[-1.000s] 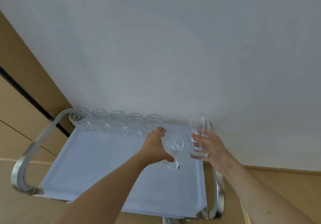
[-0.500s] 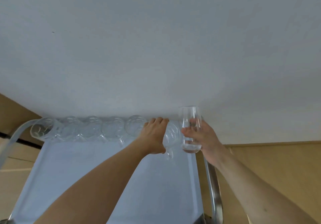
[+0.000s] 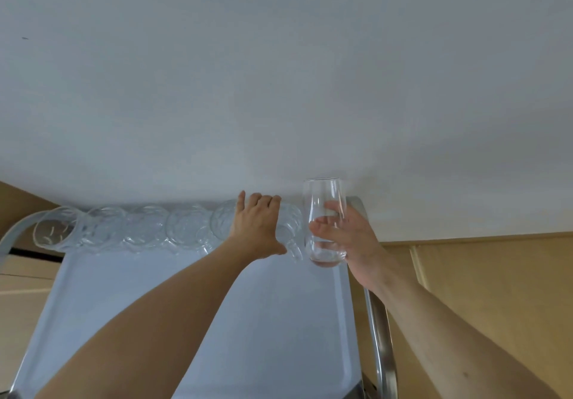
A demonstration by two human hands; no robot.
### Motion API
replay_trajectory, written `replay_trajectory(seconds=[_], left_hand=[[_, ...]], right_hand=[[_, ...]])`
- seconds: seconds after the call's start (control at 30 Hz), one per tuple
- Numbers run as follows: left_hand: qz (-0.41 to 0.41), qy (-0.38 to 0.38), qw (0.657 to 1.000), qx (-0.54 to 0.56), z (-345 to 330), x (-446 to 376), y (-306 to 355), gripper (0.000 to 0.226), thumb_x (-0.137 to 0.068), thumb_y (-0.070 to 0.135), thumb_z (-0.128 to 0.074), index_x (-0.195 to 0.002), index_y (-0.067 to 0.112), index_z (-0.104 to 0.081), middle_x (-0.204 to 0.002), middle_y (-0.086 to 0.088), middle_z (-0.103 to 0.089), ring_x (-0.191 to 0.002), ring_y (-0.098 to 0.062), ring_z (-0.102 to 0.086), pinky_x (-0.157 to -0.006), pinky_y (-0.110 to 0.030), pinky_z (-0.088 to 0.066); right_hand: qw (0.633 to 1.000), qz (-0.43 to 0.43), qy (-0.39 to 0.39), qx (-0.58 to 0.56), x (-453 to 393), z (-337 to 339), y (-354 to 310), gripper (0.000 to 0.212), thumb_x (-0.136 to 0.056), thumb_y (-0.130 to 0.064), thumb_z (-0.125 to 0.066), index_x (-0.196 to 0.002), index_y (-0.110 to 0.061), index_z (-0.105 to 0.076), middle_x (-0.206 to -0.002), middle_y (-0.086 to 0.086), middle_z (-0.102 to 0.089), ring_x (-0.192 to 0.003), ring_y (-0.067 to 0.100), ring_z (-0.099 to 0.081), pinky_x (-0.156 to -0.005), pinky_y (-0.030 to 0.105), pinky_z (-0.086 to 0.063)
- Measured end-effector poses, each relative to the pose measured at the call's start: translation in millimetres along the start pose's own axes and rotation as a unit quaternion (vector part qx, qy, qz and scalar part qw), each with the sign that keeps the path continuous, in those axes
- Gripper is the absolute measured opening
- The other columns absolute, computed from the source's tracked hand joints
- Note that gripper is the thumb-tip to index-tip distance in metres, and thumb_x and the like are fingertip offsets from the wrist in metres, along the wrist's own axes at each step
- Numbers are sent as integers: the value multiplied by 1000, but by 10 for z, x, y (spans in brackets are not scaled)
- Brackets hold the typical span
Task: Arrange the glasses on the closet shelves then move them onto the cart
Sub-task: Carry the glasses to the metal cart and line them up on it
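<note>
A white cart top (image 3: pixel 217 321) with metal side rails stands against a white wall. Several clear round glasses (image 3: pixel 148 228) are lined up along its far edge. At the right end of that row my left hand (image 3: pixel 257 228) grips a stemmed wine glass (image 3: pixel 290 231), fingers curled over its bowl; most of the bowl is hidden by the hand. Just to the right, my right hand (image 3: pixel 347 234) holds a tall clear tumbler (image 3: pixel 324 219) upright, above the cart's far right corner.
The white wall (image 3: pixel 279 73) rises directly behind the row of glasses. A curved metal rail (image 3: pixel 381 336) runs along the cart's right side and another (image 3: pixel 15 231) bends at the far left. Wooden flooring (image 3: pixel 496 290) lies right of the cart.
My left hand carried the wine glass forward to the right end of the row at the far edge. My right hand moved along with the tumbler. The view tilted closer to the cart.
</note>
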State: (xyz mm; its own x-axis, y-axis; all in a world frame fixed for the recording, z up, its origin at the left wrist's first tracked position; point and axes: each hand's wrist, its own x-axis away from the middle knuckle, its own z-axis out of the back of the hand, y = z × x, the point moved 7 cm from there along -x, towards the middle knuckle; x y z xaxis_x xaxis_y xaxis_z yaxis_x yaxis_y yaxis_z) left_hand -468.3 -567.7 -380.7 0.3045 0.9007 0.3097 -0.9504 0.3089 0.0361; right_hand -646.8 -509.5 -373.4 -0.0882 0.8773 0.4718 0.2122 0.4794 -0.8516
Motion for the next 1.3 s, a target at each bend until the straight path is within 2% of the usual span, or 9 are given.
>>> replay_trajectory(seconds=[0.3, 0.5, 0.63, 0.83, 1.13, 1.2, 1.3], left_hand=[[24, 6, 1000, 14, -29, -13, -70, 115, -73, 57, -80, -159, 18, -14, -156, 1, -32, -149, -25, -20, -126, -51, 0], [36, -1, 999, 38, -143, 73, -97, 120, -80, 60, -74, -162, 18, 3, -168, -2, -9, -157, -28, -1, -127, -49, 2], [33, 26, 996, 83, -136, 212, -188, 104, -88, 57, -68, -162, 20, -5, -169, -2, -11, -157, -26, 0, -127, -48, 0], [39, 106, 984, 141, -57, 588, -469, 82, -91, 53, -64, -157, 18, -30, -161, -3, -32, -152, -26, -20, -126, -42, -13], [48, 121, 978, 162, -179, 1432, -1114, 77, -94, 53, -60, -157, 21, -31, -161, -2, -32, -152, -26, -20, -125, -42, -15], [46, 125, 978, 163, -190, 1619, -1312, 76, -94, 54, -60, -156, 21, -31, -160, -2, -33, -151, -26, -22, -125, -42, -17], [51, 128, 977, 165, -247, 1863, -1615, 76, -94, 54, -60, -157, 21, -30, -161, -3, -33, -151, -27, -23, -124, -43, -20]], right_hand=[[1000, 0, -16, 5, -52, -96, 29, 83, -59, -35, -94, -131, -24, -55, -110, 6, -70, -105, 21, -70, -92, 45, -59], [1000, -6, -20, 10, -67, -115, 119, 86, -56, -40, -95, -131, -26, -55, -111, 7, -71, -106, 23, -70, -94, 48, -58], [1000, -9, -18, 11, -37, -170, 165, 92, -52, -43, -98, -132, -26, -56, -111, 7, -71, -105, 23, -71, -94, 50, -57], [1000, -5, -26, 7, 86, -380, 182, 82, -59, -36, -95, -131, -24, -57, -108, 7, -73, -104, 23, -72, -93, 47, -58], [1000, 7, -16, 17, 460, -1245, 457, 82, -56, -37, -95, -128, -23, -58, -105, 5, -74, -99, 21, -73, -87, 43, -58], [1000, 3, -12, 19, 573, -1464, 552, 75, -61, -31, -93, -126, -21, -58, -101, 4, -74, -95, 20, -73, -82, 40, -58], [999, -3, -19, 29, 728, -1819, 702, 65, -69, -24, -93, -122, -13, -56, -90, -1, -69, -79, 15, -69, -63, 27, -53]])
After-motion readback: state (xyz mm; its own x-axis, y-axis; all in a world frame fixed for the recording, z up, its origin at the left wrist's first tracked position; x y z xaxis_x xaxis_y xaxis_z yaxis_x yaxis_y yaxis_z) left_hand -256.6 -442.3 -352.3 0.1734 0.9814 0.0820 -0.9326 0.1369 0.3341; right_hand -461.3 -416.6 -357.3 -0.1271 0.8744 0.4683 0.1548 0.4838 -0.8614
